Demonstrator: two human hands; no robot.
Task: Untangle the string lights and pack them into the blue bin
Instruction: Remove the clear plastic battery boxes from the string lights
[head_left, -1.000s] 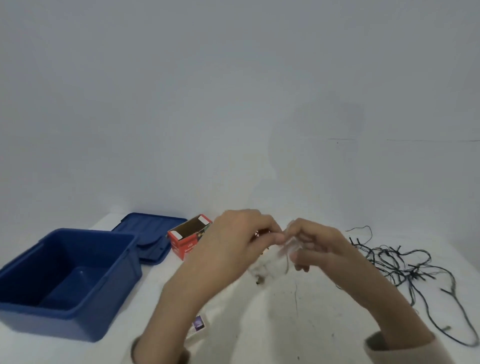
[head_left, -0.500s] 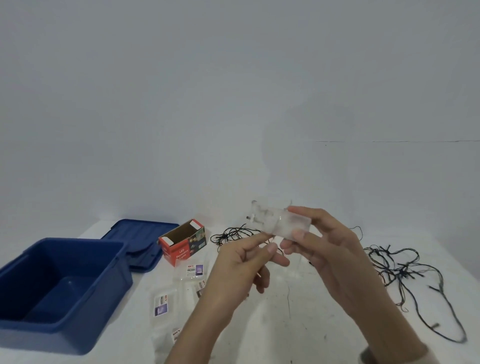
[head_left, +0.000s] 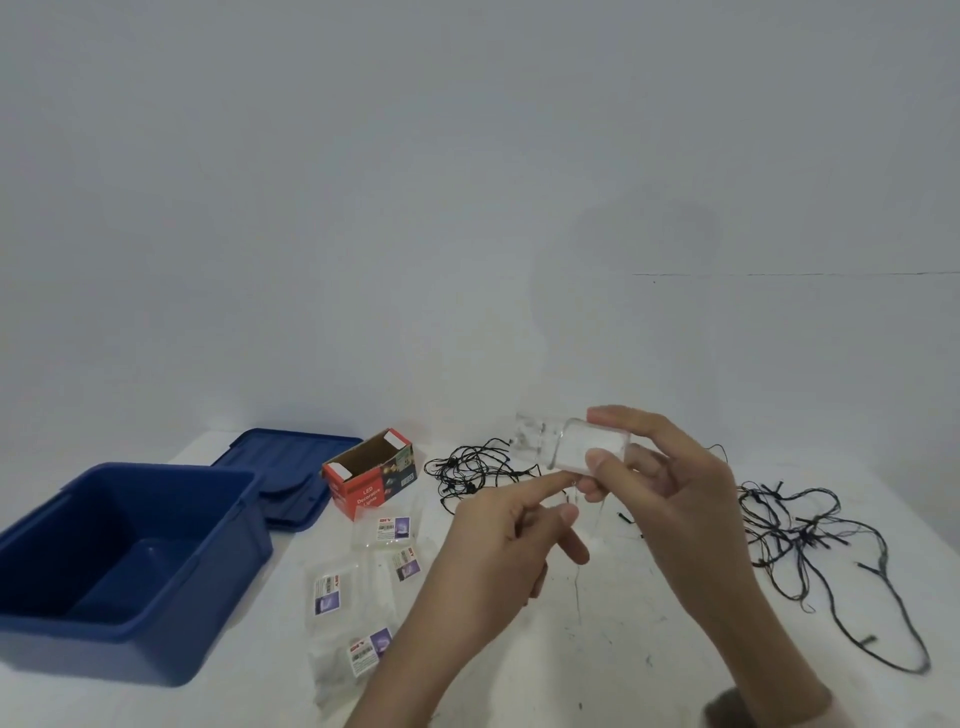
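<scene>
The right hand (head_left: 670, 493) is pinching a clear packet (head_left: 576, 447) of lights; the left hand (head_left: 498, 535) is touching its edge, fingers loosely curled, holding nothing. Dark string lights (head_left: 795, 535) are lying tangled right, well apart from the empty blue bin (head_left: 130, 639). Tugging could tighten knots.
</scene>
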